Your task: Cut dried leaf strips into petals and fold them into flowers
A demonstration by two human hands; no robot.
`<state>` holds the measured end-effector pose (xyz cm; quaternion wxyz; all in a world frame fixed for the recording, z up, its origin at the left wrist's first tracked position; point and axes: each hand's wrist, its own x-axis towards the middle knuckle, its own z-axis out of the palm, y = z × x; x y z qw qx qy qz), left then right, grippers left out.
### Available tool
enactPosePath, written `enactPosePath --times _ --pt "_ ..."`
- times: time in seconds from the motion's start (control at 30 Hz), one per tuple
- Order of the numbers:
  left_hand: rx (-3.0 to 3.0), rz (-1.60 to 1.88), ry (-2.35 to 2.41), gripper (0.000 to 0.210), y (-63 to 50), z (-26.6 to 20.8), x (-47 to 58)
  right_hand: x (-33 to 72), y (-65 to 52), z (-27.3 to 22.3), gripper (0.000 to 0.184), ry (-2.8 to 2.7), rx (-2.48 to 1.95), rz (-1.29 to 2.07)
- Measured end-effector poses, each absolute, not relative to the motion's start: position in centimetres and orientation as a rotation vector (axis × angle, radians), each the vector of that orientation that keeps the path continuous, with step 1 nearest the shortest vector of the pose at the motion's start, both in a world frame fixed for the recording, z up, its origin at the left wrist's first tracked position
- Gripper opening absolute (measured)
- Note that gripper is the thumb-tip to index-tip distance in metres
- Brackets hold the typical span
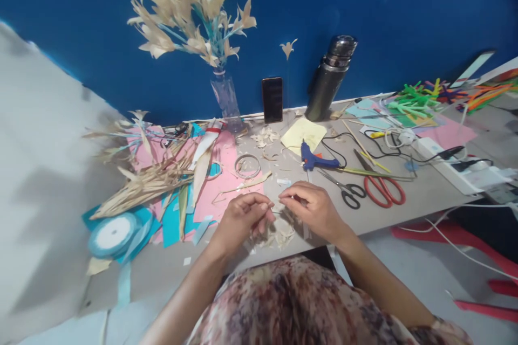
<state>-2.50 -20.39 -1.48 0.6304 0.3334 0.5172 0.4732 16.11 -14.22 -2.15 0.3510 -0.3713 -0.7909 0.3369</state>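
Note:
My left hand [245,220] and my right hand [314,209] face each other close above the table's front edge. Each has thumb and fingertips pinched together, a small gap apart. Something thin and tiny seems to be at the fingertips, too small to name. Below them lies a heap of pale dried husk scraps [283,234]. Just beyond my right hand rests a blue glue gun [318,160] beside black-handled scissors [350,194] and larger red-handled scissors [382,188]. A roll of tape [247,166] lies past my left hand, near a husk strip [246,183].
Husk flowers stand in a clear bottle [226,99] at the back, with a phone [272,99] and a thermos [329,81]. Dried husks [141,188] and a light-blue ribbon spool [113,234] lie left. Cables run to a white power strip [445,167] at right.

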Motion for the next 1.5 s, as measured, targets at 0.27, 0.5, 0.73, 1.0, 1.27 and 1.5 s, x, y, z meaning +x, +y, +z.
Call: enactPosePath --times 0.27,0.5,0.73,1.0,1.27,1.5 --pt "0.694 1.278 1.248 0.021 -20.3 -1.8 -1.2 14.5 -15.4 -2.2 0.016 -1.696 -1.109 1.266" --pt "0.77 1.281 1.263 0.025 -20.1 -1.4 -0.5 15.0 -15.5 -2.3 0.012 -1.721 -1.025 1.429" --pt "0.883 1.289 1.395 0.016 -20.1 -1.5 -0.8 14.9 -15.4 -2.7 0.013 -1.772 -1.001 1.304" --pt "1.136 1.366 1.64 0.005 -20.3 -2.0 -0.9 14.2 -15.6 -2.5 0.014 -1.9 -1.061 1.091" --pt "1.159 1.431 1.51 0.005 -20.4 -2.5 -1.3 14.4 -15.2 -2.6 0.015 -1.679 -1.035 1.563" --pt "1.093 1.37 1.458 0.009 -20.4 -2.7 -1.3 13.9 -15.6 -3.0 0.013 -1.59 -1.139 1.444"
